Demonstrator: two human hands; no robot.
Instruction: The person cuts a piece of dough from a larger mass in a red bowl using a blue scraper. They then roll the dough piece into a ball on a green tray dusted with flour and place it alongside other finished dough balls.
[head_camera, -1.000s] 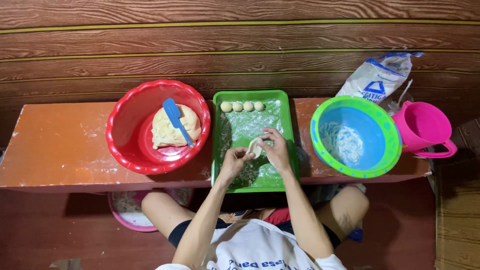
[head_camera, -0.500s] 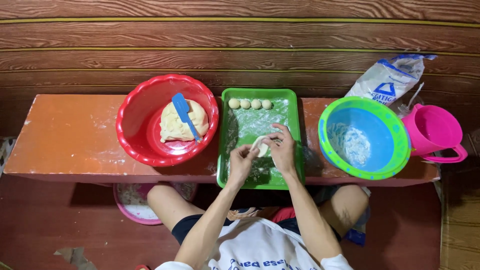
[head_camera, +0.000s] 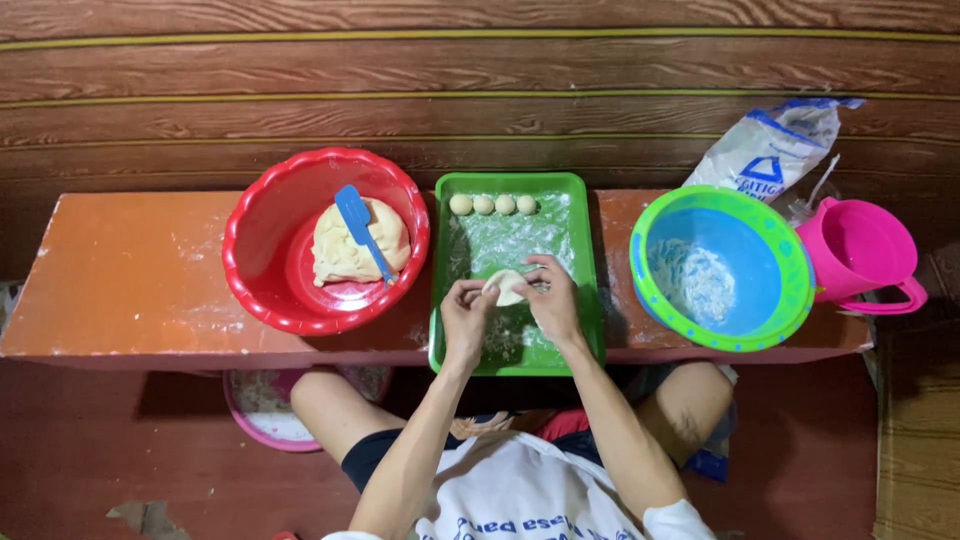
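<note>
Our body: we sit low behind the orange bench, knees bare under its near edge, a white shirt at the bottom of the view.
Under the bench: a pink basin shows beside our left knee, its inside dusted pale.
Left hand: fingers curled up and pinching the near-left edge of the dough piece, wrist over the tray.
Right hand: fingers bent over the right side of the same piece, thumb and fingertips closed on it.
Dough piece: a small flattened pale round, held between both our hands just above the middle of the tray; we cannot tell whether it touches the tray floor.
Green tray: rectangular, floured, lying on the bench between the two bowls, its near edge at the bench's front.
Dough balls: four small ones in a row along the tray's far edge, touching or nearly so.
Red bowl: left of the tray, just beside it, holding a large dough lump.
Blue spatula: lies tilted across the lump, blade toward the far side.
Blue bowl with green rim: right of the tray, flour smeared on its floor.
Pink jug: farther right, touching the bowl's rim, handle toward us.
Flour bag: white and blue, behind the bowl against the wooden wall.
</note>
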